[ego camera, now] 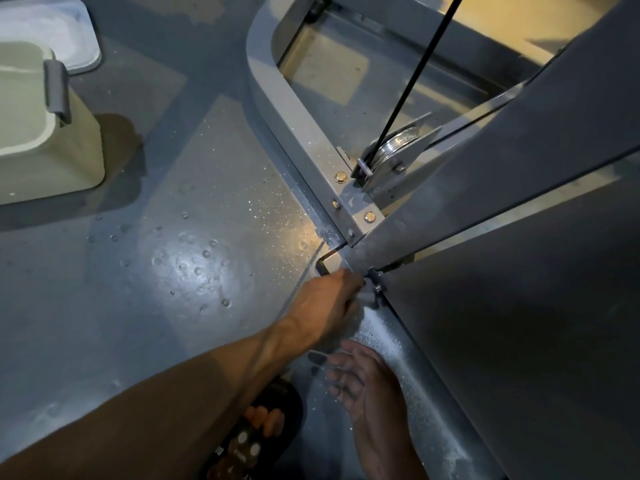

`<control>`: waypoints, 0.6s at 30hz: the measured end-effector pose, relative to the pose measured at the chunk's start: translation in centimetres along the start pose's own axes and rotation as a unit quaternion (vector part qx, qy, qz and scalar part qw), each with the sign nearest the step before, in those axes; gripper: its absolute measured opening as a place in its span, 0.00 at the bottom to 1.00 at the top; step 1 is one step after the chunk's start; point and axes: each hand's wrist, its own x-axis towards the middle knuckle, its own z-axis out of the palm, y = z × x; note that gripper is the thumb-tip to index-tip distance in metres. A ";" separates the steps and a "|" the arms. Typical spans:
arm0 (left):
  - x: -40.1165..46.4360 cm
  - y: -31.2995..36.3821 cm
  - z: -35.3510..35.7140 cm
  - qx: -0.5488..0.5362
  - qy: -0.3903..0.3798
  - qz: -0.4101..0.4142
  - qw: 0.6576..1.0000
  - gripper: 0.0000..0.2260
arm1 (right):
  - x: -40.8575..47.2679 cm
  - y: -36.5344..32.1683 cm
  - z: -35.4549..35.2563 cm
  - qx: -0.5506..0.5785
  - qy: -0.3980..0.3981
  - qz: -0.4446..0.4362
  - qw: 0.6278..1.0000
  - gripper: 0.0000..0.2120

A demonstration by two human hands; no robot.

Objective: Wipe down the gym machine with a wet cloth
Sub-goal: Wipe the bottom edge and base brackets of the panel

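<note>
There are 2 hands, the left [332,303] and the right [360,379], 1 bucket [52,147], 1 lid [69,26], 1 pulley [394,147], 1 cable [415,81], 1 sandal [256,431] and 4 bolts [341,177] on the frame [287,109].

You have 1 view only, from the camera on your head. It looks steeply down and slightly forward, close over the machine frame [304,133] where it meets the floor [156,271]. Your left hand [329,303] sits near centre, and the wide lens bends the edges.
</note>
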 end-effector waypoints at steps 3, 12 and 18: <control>0.9 -0.1 -0.1 0.074 0.016 0.006 0.997 0.14 | -0.2 0.2 -0.2 0.004 0.000 0.002 1.000 0.09; 2.6 0.4 -0.9 0.135 -0.033 0.037 0.990 0.09 | -0.6 0.7 -0.3 0.005 -0.007 0.001 1.000 0.10; 2.0 1.4 0.0 0.187 -0.034 0.028 0.981 0.11 | -0.8 0.9 -0.3 0.003 -0.002 0.007 1.000 0.10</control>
